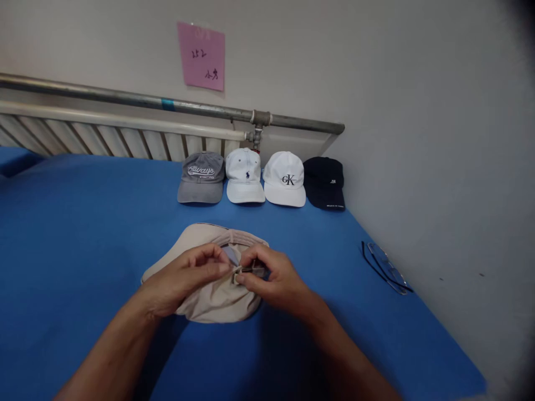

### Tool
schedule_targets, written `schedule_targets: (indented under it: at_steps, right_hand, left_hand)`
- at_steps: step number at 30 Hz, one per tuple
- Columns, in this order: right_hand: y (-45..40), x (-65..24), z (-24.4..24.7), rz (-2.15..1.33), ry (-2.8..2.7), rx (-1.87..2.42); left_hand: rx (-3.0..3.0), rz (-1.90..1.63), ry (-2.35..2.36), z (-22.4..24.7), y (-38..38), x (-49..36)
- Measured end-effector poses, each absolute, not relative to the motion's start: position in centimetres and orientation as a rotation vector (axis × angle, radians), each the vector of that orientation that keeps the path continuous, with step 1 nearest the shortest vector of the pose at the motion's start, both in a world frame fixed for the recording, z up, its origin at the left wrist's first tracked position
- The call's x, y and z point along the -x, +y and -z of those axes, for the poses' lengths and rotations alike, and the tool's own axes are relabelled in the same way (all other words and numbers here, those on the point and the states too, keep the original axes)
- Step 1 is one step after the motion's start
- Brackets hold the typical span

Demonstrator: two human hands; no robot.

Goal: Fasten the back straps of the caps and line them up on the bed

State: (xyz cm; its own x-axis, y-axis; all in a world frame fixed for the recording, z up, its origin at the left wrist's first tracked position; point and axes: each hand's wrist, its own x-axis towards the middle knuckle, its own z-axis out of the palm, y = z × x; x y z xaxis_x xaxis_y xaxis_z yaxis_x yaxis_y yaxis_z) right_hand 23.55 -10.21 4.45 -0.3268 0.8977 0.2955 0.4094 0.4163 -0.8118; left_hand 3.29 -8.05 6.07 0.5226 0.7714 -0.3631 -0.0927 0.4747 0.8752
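A beige baseball cap [221, 306] lies on its side on the blue surface, its brim pointing left and its inside partly showing. My left hand [184, 275] pinches the cap's back strap between thumb and forefinger. Close beside it, my right hand [271, 275] grips the other part of the strap near a small buckle, which my fingers partly hide. Beyond the hands stand a grey cap [201, 178], a white cap with a small dark emblem [245, 181], a white cap with "CK" lettering [285, 181] and a black cap [325, 181] in a row.
Eyeglasses [387, 267] lie near the right edge of the blue surface [83, 250], close to the grey wall [438, 139]. Behind the caps run a metal pipe [125, 98] and a white radiator [96, 136]. A pink note [203, 58] is stuck on the wall.
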Motion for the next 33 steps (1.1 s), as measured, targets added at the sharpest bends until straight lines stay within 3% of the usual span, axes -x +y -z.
schedule_targets:
  at_steps: [19, 33]
  right_hand:
    - [-10.7, -23.3, -5.5, -1.166, -1.767, 1.107]
    - [-10.4, -24.1, -5.5, -1.192, -1.876, 1.12]
  left_hand:
    - [-0.874, -0.542, 0.712, -4.7, -7.2, -2.2]
    - [-1.06, -0.518, 0.841, -4.8, -7.6, -2.7]
